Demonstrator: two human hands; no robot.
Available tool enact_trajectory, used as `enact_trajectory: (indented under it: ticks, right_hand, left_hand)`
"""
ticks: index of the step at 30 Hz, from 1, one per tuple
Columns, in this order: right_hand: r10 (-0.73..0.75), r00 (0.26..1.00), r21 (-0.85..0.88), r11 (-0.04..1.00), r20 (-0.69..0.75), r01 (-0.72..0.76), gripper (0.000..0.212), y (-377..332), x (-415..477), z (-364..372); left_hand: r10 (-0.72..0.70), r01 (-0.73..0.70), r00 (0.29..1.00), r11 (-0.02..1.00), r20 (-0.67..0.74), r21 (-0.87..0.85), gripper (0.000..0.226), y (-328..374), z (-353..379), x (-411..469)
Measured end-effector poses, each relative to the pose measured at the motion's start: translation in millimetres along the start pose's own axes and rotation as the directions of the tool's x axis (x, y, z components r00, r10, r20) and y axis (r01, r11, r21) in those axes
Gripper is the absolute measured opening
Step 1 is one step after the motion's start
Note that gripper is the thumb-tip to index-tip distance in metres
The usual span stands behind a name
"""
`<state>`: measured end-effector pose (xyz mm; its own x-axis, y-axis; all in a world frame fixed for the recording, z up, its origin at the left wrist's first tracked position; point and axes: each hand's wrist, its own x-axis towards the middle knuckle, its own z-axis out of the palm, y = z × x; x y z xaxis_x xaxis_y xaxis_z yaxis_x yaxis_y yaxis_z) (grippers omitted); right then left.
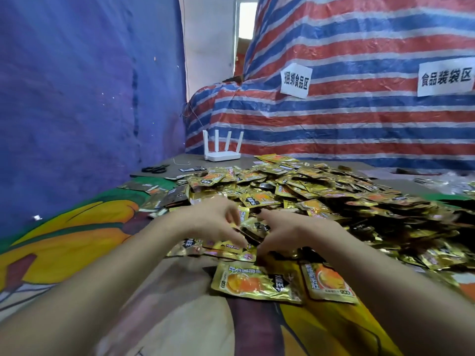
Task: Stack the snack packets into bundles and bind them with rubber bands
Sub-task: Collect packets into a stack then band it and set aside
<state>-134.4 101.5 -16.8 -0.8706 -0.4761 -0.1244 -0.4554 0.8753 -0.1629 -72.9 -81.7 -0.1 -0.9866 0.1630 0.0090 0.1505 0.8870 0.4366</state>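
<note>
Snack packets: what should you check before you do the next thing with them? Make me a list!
1. The held packets sit between the left hand and the right hand: ok.
2. The left hand pinches them: ok.
3. The right hand has a firm grip: cannot tell, blurred.
4. The held packets are lined up evenly: cannot tell.
5. More packets are within reach in the pile: ok.
6. The rubber bands are ready nearby: cannot tell, none in view.
</note>
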Motion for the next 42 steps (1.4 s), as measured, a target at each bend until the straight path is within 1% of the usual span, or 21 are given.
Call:
enact_trajectory:
  ticks: [2, 3, 4, 6, 9, 11, 13, 16, 18, 19, 20, 22, 23, 24, 26, 29, 32, 34, 37, 39, 42]
  right_hand:
    - [0.015, 0.999, -0.086, 0.996, -0.050, -0.020, 0.062, -1, 5, 2]
    - [0.001, 0.997, -0.128, 0.992, -0.083, -0.011, 0.053, -3, 6, 4]
    - [-0.025, 0.992, -0.168, 0.986, -0.121, 0.004, 0.045, -5, 6, 7]
    - [-0.086, 0.974, -0.221, 0.975, -0.211, 0.038, 0.032, -10, 6, 14]
    - [-0.104, 0.913, -0.199, 0.980, -0.393, 0.026, 0.015, -11, 6, 25]
    - [-0.072, 0.881, -0.157, 0.988, -0.468, -0.003, 0.018, -10, 6, 30]
    - [-0.022, 0.854, -0.067, 0.998, -0.520, -0.015, 0.019, -8, 7, 34]
    - [0.082, 0.817, 0.111, 0.994, -0.571, -0.022, 0.021, -3, 5, 32]
    - [0.117, 0.800, 0.214, 0.977, -0.588, 0.014, 0.021, 1, 4, 32]
    - [0.129, 0.785, 0.255, 0.966, -0.606, 0.038, 0.020, 2, 3, 32]
    - [0.139, 0.762, 0.284, 0.957, -0.633, 0.062, 0.018, 2, 2, 31]
    - [0.151, 0.693, 0.317, 0.941, -0.705, 0.118, 0.016, 2, 1, 30]
    - [0.154, 0.658, 0.334, 0.929, -0.737, 0.157, 0.015, 2, 1, 30]
    - [0.160, 0.632, 0.359, 0.911, -0.758, 0.201, 0.013, 1, 1, 30]
    - [0.178, 0.629, 0.428, 0.862, -0.757, 0.271, 0.011, 0, 0, 31]
    - [0.217, 0.659, 0.529, 0.786, -0.720, 0.319, 0.010, 0, 2, 35]
    - [0.294, 0.621, 0.601, 0.709, -0.727, 0.368, 0.012, 0, 2, 35]
    - [0.348, 0.607, 0.665, 0.608, -0.715, 0.435, 0.010, 0, 1, 35]
    - [0.417, 0.591, 0.722, 0.441, -0.691, 0.533, 0.011, -4, -3, 32]
    - [0.452, 0.563, 0.721, 0.384, -0.692, 0.577, 0.015, -5, -5, 29]
    - [0.493, 0.552, 0.728, 0.309, -0.673, 0.612, 0.014, -7, -8, 26]
  left_hand:
    - [0.135, -0.150, 0.965, 0.987, 0.224, 0.054, 0.053, 8, 9, -18]
    - [0.172, -0.201, 0.942, 0.977, 0.287, 0.075, 0.056, 11, 14, -24]
    - [0.201, -0.240, 0.931, 0.966, 0.304, 0.095, 0.057, 13, 20, -27]
    - [0.255, -0.302, 0.936, 0.936, 0.243, 0.180, 0.054, 16, 30, -28]
    - [0.332, -0.360, 0.933, 0.838, 0.140, 0.411, 0.046, 20, 40, -27]
    - [0.345, -0.341, 0.936, 0.826, 0.076, 0.450, 0.040, 15, 45, -25]
    - [0.290, -0.244, 0.956, 0.860, -0.036, 0.447, 0.038, 6, 47, -21]
    - [0.105, -0.021, 0.972, 0.929, -0.209, 0.371, 0.035, -7, 42, -13]
    - [-0.053, 0.136, 0.946, 0.960, -0.319, 0.243, 0.033, -13, 38, -3]
    - [-0.135, 0.211, 0.922, 0.961, -0.362, 0.178, 0.038, -15, 37, 4]
    - [-0.221, 0.287, 0.898, 0.950, -0.382, 0.125, 0.053, -17, 38, 11]
    - [-0.372, 0.420, 0.862, 0.905, -0.345, 0.073, 0.101, -16, 44, 25]
    - [-0.421, 0.464, 0.851, 0.883, -0.312, 0.073, 0.121, -14, 49, 31]
    - [-0.451, 0.492, 0.844, 0.867, -0.291, 0.082, 0.133, -12, 53, 37]
    - [-0.477, 0.517, 0.834, 0.851, -0.279, 0.093, 0.139, -10, 55, 49]
    - [-0.501, 0.539, 0.824, 0.838, -0.266, 0.092, 0.130, -7, 49, 58]
    - [-0.488, 0.524, 0.827, 0.849, -0.280, 0.065, 0.122, -7, 48, 56]
    - [-0.478, 0.497, 0.811, 0.867, -0.338, -0.032, 0.107, -9, 50, 52]
    - [-0.541, 0.471, 0.723, 0.841, -0.429, -0.268, 0.084, -16, 42, 46]
    - [-0.579, 0.450, 0.675, 0.815, -0.457, -0.365, 0.078, -20, 32, 40]
    - [-0.573, 0.362, 0.652, 0.810, -0.496, -0.460, 0.072, -23, 25, 33]
